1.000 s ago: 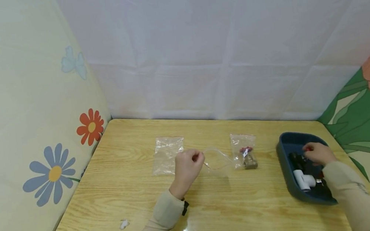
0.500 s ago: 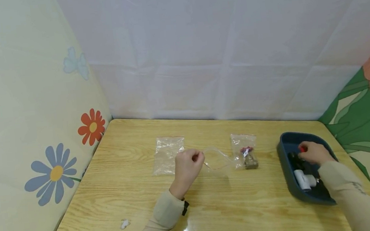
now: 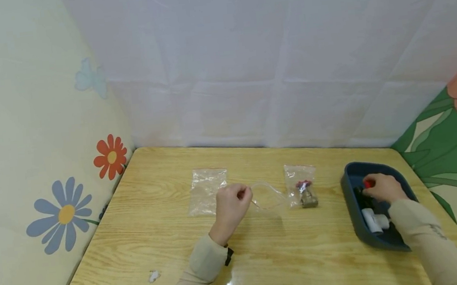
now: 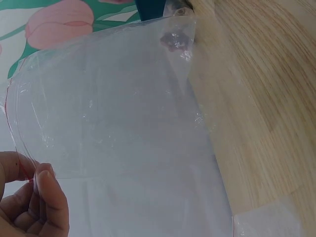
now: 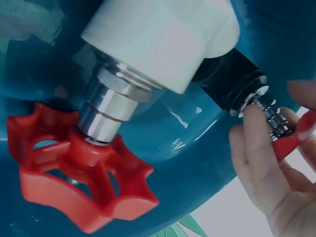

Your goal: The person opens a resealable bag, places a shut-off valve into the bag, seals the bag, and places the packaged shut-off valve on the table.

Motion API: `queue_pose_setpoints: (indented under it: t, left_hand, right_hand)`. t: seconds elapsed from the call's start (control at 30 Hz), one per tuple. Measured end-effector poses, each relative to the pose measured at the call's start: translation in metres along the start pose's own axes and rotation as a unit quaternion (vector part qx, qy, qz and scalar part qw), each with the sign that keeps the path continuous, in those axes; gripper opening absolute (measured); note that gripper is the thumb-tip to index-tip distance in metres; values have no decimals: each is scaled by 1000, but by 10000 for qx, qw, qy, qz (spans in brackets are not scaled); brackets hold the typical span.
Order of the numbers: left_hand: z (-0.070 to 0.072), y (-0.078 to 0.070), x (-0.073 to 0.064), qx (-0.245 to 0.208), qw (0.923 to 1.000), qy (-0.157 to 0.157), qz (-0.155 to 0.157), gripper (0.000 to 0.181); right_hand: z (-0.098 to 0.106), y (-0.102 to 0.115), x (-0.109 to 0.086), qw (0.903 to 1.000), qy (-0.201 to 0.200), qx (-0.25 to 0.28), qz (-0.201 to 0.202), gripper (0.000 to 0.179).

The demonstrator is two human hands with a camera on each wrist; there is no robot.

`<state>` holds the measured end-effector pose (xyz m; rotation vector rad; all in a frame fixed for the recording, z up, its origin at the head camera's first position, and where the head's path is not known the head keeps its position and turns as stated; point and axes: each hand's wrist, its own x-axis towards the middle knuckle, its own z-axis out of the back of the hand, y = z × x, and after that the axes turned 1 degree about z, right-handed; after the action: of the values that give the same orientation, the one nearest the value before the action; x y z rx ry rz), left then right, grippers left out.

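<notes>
My left hand (image 3: 231,206) pinches the red-striped mouth edge of a clear zip bag (image 4: 113,108), which hangs open over the table's middle. No object shows inside that bag. My right hand (image 3: 386,189) reaches into the dark blue bin (image 3: 356,224) on the right. In the right wrist view its fingers grip the red handle (image 5: 296,134) of a black valve (image 5: 229,81) with a metal stem. Beside it in the bin lies a white valve (image 5: 163,39) with a red star-shaped handwheel (image 5: 59,195). Part of the black valve is hidden behind the white one.
A zip bag holding a brass-coloured valve (image 3: 308,197) with a red handwheel lies between my left hand and the bin. Another clear zip bag (image 3: 204,193) lies flat behind my left hand. Cloth-covered walls border the wooden table (image 3: 298,264).
Inside the bin, my right hand has shifted slightly left, and the red handle shows more plainly at its fingers. My left hand and the bag have stayed in place.
</notes>
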<state>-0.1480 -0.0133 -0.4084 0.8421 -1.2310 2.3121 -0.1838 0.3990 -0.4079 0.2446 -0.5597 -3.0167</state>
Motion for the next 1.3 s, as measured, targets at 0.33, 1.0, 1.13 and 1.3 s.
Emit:
queue_pose_setpoints:
  t: [0.33,1.0,1.13,1.3]
  left_hand:
    - [0,0,-2,-1,10000,-2,27,14]
    - [-1,0,0,9,9998,101,169,15]
    - [-1,0,0,36,9998,93,170,15]
    - [0,1,0,2,9997,129,197,16]
  right_hand:
    - [-2,-6,-4,9991,-415,-20,-95,41]
    - [24,5,-14,9926,-983,-462,536,37]
    - [31,15,-17,9934,-894,-507,516,39]
    - [41,31,-20,9956,-680,-531,375,43]
